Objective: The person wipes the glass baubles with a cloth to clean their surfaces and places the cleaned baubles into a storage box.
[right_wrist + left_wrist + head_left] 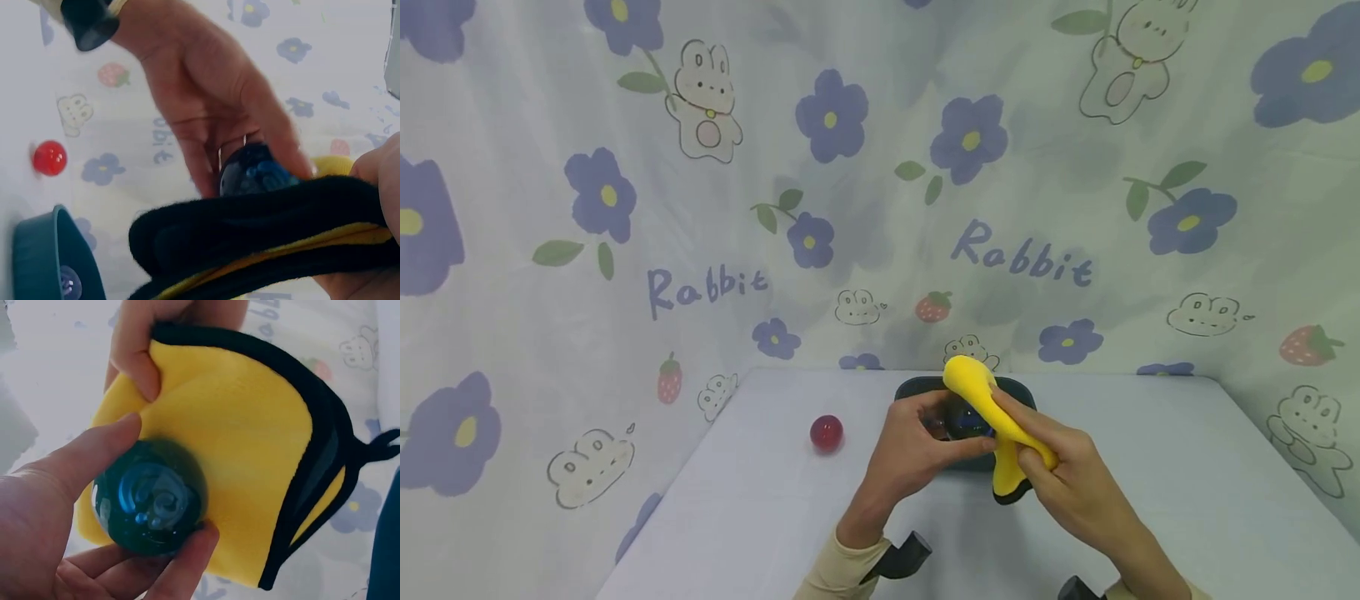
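My left hand [906,454] holds a dark, glossy, see-through ball [150,497] between thumb and fingers. In the left wrist view the ball looks blue-green and sits against a yellow cloth with black edging [237,412]. Gripping that folded cloth is my right hand [1078,483], with one end standing up past the fingers and a black-edged corner hanging down. Both hands are raised in front of a dark green basin [913,386]. From the right wrist, the cloth's black edge hides the lower part of the ball.
A red ball [827,434] lies on the white table [760,517], left of the basin. Inside the basin a clear purplish ball [70,283] shows in the right wrist view. Behind the table hangs a curtain [880,167] printed with flowers and rabbits.
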The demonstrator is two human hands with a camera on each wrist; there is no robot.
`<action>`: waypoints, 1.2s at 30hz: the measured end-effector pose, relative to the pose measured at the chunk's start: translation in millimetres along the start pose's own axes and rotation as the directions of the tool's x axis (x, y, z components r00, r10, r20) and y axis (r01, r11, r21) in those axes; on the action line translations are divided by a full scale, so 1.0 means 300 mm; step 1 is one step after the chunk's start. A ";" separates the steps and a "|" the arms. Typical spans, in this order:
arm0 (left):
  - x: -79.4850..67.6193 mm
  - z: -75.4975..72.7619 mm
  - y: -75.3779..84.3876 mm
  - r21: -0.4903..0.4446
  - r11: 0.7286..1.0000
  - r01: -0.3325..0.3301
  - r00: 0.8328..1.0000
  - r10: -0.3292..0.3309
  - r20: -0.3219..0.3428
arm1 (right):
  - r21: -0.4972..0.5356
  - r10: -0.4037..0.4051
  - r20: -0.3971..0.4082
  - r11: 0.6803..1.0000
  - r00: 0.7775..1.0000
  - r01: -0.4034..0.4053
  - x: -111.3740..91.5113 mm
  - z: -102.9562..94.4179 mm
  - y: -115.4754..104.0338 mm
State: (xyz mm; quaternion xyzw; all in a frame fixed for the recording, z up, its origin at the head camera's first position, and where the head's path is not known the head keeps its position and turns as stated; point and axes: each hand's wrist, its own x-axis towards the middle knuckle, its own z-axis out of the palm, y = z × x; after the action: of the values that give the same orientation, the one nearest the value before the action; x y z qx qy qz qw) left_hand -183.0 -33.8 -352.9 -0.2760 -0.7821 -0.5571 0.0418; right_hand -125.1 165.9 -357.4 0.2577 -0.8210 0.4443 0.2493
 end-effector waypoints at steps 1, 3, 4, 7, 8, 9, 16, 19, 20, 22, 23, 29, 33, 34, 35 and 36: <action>-0.001 0.001 0.003 0.002 1.000 -0.004 1.000 0.004 0.011 | -0.005 -0.016 0.000 1.000 1.000 0.016 0.001 -0.001 0.002; -0.004 0.001 0.010 0.014 1.000 0.000 1.000 0.000 0.026 | -0.026 -0.025 0.002 0.999 1.000 0.025 0.002 -0.002 0.006; -0.006 0.001 0.014 0.019 1.000 0.004 0.999 -0.004 0.034 | -0.036 -0.021 0.006 0.999 1.000 0.021 0.002 -0.003 0.009; -0.016 0.001 0.030 0.040 0.999 0.013 0.999 -0.015 0.051 | -0.052 -0.002 0.019 0.999 1.000 0.003 0.003 -0.003 0.021; -0.020 0.001 0.035 0.045 0.999 0.011 0.998 -0.014 0.054 | -0.050 0.004 0.023 0.999 1.000 -0.003 0.002 -0.002 0.026; -0.023 0.002 0.040 0.045 0.999 0.005 0.998 -0.008 0.056 | -0.040 0.006 0.026 0.999 1.000 -0.005 0.002 -0.002 0.032; -0.035 0.008 0.057 -0.015 0.998 -0.067 0.996 0.067 0.059 | 0.086 0.006 0.031 0.996 1.000 -0.008 0.000 -0.006 0.052; -0.036 0.012 0.057 -0.050 0.995 -0.086 0.995 0.088 0.044 | 0.113 0.019 0.022 0.993 1.000 -0.022 0.001 -0.005 0.053; -0.035 0.014 0.056 -0.060 0.994 -0.089 0.995 0.091 0.036 | 0.117 0.033 0.021 0.992 0.999 -0.035 0.001 -0.004 0.054; -0.035 0.018 0.053 -0.072 0.994 -0.086 0.996 0.087 0.018 | 0.122 0.057 0.022 0.991 0.998 -0.059 0.001 0.000 0.054; -0.035 0.021 0.051 -0.081 0.993 -0.084 0.996 0.085 0.006 | 0.122 0.068 0.022 0.990 0.997 -0.070 0.001 0.001 0.054; -0.030 0.034 0.043 -0.142 0.985 -0.101 0.994 0.093 -0.066 | 0.127 0.124 0.007 0.984 0.992 -0.124 0.001 0.009 0.051; -0.028 0.042 0.032 -0.148 0.979 -0.140 0.987 0.126 -0.098 | 0.132 0.145 0.009 0.981 0.989 -0.145 0.002 0.013 0.049; -0.027 0.044 0.028 -0.150 0.979 -0.139 0.987 0.124 -0.106 | 0.135 0.154 0.012 0.979 0.988 -0.154 0.003 0.014 0.048; -0.025 0.045 0.024 -0.151 0.979 -0.136 0.986 0.120 -0.113 | 0.139 0.163 0.017 0.977 0.987 -0.164 0.004 0.014 0.047; -0.023 0.047 0.020 -0.152 0.979 -0.134 0.986 0.116 -0.119 | 0.144 0.172 0.024 0.974 0.985 -0.173 0.004 0.015 0.047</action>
State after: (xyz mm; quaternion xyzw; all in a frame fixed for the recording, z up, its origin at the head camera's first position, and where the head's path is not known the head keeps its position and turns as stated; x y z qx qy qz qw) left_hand -170.9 -22.5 -355.9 -0.2961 -0.7127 -0.6284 0.0974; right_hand -135.9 168.3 -367.2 0.2055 -0.8070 0.5216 0.1855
